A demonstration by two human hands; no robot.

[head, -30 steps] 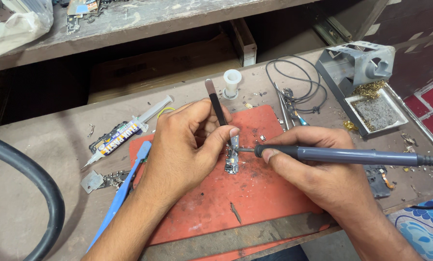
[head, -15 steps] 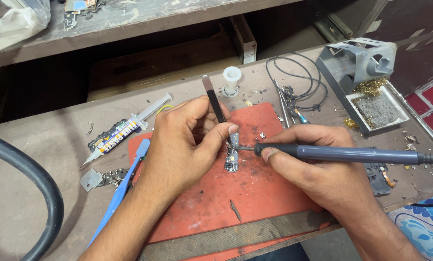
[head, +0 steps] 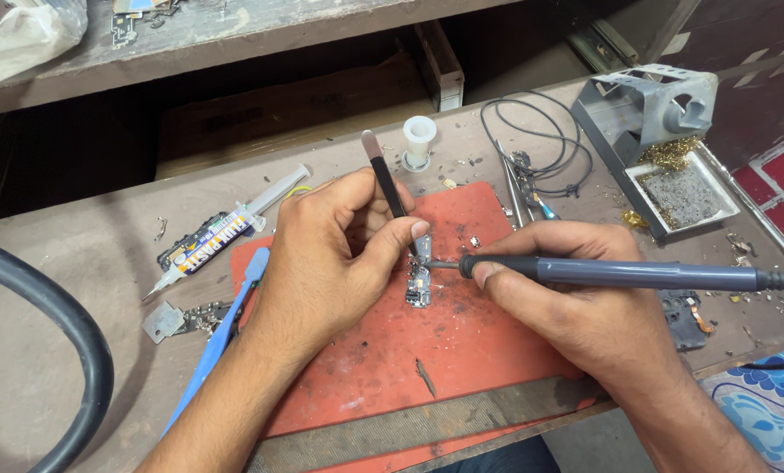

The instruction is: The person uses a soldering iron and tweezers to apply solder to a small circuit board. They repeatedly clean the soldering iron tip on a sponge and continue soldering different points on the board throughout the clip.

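Barely any change from a moment ago: left hand (head: 322, 254) still pinching black tweezers (head: 385, 181) onto small circuit board (head: 419, 276) mid red mat (head: 462, 350). Right hand (head: 576, 298) still wrapped around soldering iron (head: 619, 274), tip touching board. Holding steady.

A single head-worn camera is looking steeply down and slightly forward onto the red work mat (head: 462, 368), which is filling the centre of the frame at close, arm's-length range. Beyond the mat the view is taking in the shelf edge (head: 234, 35); right of the mat, the grey iron stand (head: 654, 105); left of it, the black hose (head: 50, 307).
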